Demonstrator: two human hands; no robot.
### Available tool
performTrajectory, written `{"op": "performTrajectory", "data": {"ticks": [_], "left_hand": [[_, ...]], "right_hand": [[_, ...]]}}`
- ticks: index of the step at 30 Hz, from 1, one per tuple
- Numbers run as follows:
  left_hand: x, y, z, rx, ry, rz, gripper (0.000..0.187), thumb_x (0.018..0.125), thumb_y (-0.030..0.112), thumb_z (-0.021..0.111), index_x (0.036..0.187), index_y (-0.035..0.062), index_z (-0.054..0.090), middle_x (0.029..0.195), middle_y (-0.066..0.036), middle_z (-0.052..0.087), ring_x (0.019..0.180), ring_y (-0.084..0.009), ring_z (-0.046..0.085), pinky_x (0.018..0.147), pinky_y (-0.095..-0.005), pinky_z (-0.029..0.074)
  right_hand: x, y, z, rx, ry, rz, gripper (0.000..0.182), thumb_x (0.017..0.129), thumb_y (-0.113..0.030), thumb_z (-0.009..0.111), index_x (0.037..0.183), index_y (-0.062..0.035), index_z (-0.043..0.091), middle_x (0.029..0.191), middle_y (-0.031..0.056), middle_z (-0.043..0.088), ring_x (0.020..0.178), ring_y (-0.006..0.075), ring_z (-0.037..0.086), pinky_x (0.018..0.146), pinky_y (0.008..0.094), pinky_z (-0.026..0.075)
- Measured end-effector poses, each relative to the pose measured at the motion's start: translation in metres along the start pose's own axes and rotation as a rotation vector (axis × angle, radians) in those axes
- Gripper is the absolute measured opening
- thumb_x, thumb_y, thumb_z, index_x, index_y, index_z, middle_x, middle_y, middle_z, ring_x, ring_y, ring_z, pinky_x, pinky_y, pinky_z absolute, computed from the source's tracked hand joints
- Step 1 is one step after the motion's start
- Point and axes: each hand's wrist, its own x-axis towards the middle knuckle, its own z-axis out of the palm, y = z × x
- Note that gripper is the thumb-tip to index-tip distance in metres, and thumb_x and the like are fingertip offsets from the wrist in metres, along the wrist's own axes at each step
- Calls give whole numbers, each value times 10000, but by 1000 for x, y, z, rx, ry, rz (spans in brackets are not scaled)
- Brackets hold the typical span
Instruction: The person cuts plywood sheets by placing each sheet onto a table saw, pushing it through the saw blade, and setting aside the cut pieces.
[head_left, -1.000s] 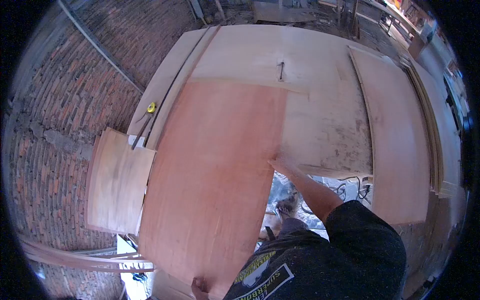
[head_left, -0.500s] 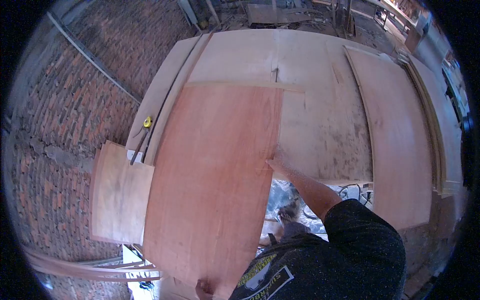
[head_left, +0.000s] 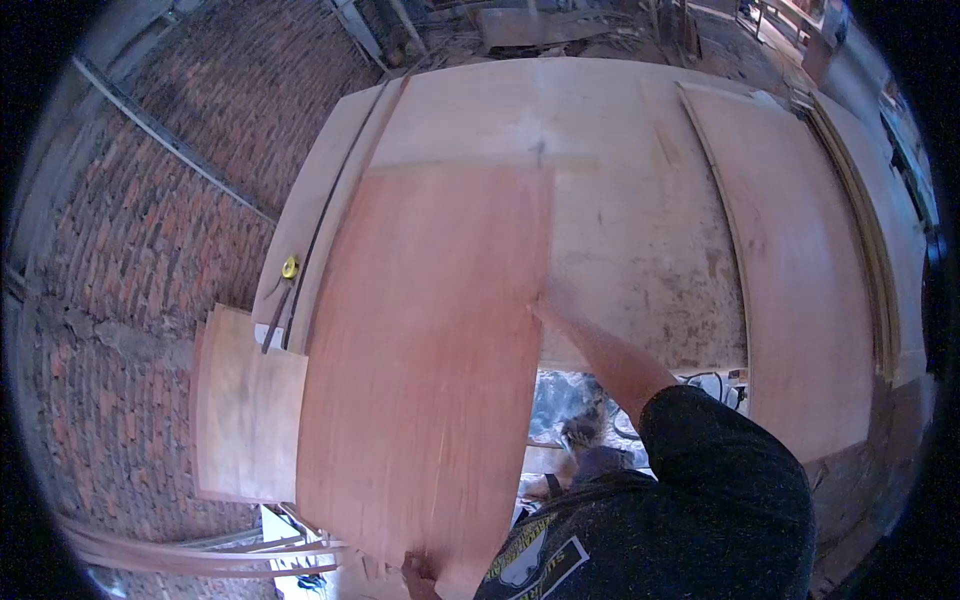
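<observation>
A large reddish plywood sheet [head_left: 420, 350] lies on a bigger pale board [head_left: 630, 230], its near end reaching toward my body. At its right edge is my right hand [head_left: 543, 303], fingers closed around that edge, slightly blurred. My left hand [head_left: 420, 574] grips the near edge of the same sheet at the bottom of the view; part of it is hidden under the sheet. To the left, a yellow tape measure [head_left: 290, 267] rests near a pair of dark-handled pincers or similar tool [head_left: 277, 320], which I cannot make out exactly.
A smaller pale panel [head_left: 250, 420] sits left, beside the brick wall [head_left: 130, 270]. More plywood panels [head_left: 800, 270] are stacked at the right. Thin bent strips [head_left: 190, 553] stick out at lower left. Below the board's near edge, feet and cables show on the floor.
The whole view has tilted slightly. My right hand sits a little farther up the sheet's right edge, and more of my left hand shows at the near edge.
</observation>
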Motion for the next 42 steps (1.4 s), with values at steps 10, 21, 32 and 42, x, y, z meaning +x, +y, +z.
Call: {"op": "performTrajectory", "data": {"ticks": [10,21,32,42], "left_hand": [[17,12,11,43,-87,-150,367,908,442,599,982,93,685,742,-30,657,603,-212,601,548,-334,523],[21,-14,-41,388,-337,272,186,910,273,643,942,92,671,848,-57,628,754,-205,591,607,-347,499],[3,-20,-7,144,-213,-153,206,952,318,608,1036,147,689,990,-43,668,907,-233,628,779,-471,532],[13,-23,18,219,-124,-37,274,957,305,635,1129,93,654,1017,-66,695,892,-268,676,741,-466,572]], "right_hand": [[-19,18,27,-108,222,104,535,860,-344,674,1236,23,569,1215,258,596,1167,391,572,944,468,494],[-293,36,144,-347,67,-155,857,762,-378,727,1466,-38,376,1535,244,256,1419,434,267,1078,645,305],[-322,31,168,-389,28,-148,954,743,-445,756,1484,-15,338,1584,236,202,1487,444,120,1124,697,185],[-296,34,157,-446,-17,-164,1028,733,-505,775,1497,9,319,1609,213,175,1498,430,91,1152,677,106]]}}
